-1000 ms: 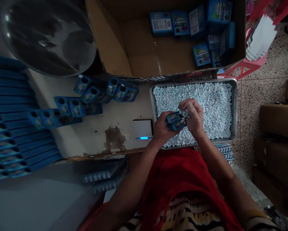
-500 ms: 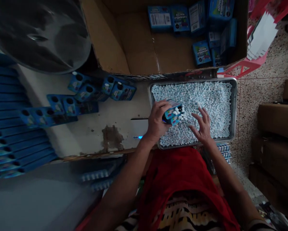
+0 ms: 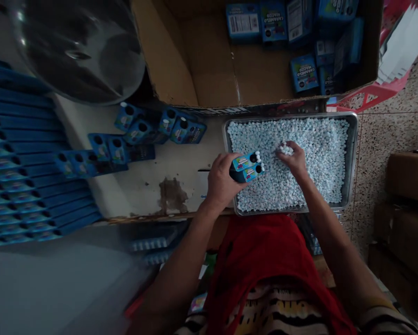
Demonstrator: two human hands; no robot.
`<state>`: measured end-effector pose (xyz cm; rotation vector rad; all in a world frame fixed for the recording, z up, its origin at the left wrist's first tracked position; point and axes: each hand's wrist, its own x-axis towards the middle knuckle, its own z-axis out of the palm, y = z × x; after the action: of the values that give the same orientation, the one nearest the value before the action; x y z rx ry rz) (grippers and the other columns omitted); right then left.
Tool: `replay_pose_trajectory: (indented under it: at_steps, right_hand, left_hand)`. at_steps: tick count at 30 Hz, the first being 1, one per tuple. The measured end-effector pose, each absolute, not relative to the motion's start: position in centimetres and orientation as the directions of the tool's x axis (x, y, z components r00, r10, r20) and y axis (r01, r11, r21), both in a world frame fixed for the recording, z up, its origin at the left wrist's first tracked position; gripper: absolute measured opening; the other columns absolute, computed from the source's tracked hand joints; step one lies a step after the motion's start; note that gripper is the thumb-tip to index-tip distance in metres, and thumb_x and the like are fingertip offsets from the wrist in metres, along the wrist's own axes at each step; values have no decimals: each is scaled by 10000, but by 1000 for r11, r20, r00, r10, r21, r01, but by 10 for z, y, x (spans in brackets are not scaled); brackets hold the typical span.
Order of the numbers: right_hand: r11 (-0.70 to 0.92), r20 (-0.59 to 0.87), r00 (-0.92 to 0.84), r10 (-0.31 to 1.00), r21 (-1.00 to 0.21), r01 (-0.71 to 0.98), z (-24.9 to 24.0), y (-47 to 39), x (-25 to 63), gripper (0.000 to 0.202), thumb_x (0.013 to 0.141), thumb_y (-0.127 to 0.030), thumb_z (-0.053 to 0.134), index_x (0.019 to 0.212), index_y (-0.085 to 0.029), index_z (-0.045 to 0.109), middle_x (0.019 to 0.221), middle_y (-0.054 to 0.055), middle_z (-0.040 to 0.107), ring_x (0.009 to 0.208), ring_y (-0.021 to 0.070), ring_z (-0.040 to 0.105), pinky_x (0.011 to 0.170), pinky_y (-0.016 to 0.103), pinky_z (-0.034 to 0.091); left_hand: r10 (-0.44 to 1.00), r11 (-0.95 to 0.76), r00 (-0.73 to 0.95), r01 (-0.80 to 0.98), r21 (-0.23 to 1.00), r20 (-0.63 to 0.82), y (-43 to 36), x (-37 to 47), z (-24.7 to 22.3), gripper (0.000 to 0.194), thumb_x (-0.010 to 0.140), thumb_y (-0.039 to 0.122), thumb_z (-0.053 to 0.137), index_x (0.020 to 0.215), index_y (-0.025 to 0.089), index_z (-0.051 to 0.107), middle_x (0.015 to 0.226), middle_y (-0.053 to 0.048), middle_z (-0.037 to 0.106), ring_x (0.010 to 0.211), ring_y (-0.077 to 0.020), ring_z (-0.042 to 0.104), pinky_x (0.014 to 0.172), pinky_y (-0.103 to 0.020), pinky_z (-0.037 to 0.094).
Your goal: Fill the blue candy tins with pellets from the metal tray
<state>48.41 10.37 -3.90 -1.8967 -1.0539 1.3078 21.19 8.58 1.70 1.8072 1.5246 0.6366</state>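
My left hand (image 3: 225, 180) is closed round two small blue candy boxes (image 3: 246, 167) side by side, held tilted over the left part of a metal tray (image 3: 353, 163). Each box has a dark round hole, with white candies at its edge. The tray holds a thick layer of small pale candies (image 3: 317, 158). Over its middle, my right hand (image 3: 294, 158) has its fingers curled round a small heap of these candies (image 3: 286, 149). Left of the tray, several similar blue boxes (image 3: 188, 131) stand on the table (image 3: 135, 186).
A large cardboard box (image 3: 209, 79) with several blue boxes inside stands behind the tray. A big shiny round vessel (image 3: 86, 51) is at the back left. Rows of stacked blue boxes (image 3: 37, 186) fill the far left. Brown cartons (image 3: 404, 223) stand on the floor at right.
My right hand has gone from open fingers to curled round a handful of candies. The two boxes in my left hand have turned, and the loose candies heaped at their openings are fewer.
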Motion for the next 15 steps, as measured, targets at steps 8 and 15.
replay_pose_trajectory:
  at_steps: [8, 15]
  right_hand:
    - [-149, -312, 172, 935, -782, -605, 62, 94, 427, 393, 851, -639, 766, 788, -266, 660, 892, 33, 690, 903, 236, 700, 857, 391, 592]
    - [-58, -171, 378, 910, -955, -292, 70, 106, 408, 362, 996, -596, 750, 866, -266, 678, 967, 4, 695, 699, 145, 633, 753, 337, 554]
  left_hand:
    - [976, 45, 159, 509, 860, -145, 79, 241, 14, 770, 676, 249, 1024, 1326, 271, 613, 1283, -45, 739, 1159, -292, 757, 1021, -400, 623]
    - [966, 83, 177, 477, 875, -188, 79, 254, 26, 826, 618, 237, 1032, 1335, 269, 624, 1263, -38, 732, 1151, -296, 752, 993, -396, 618]
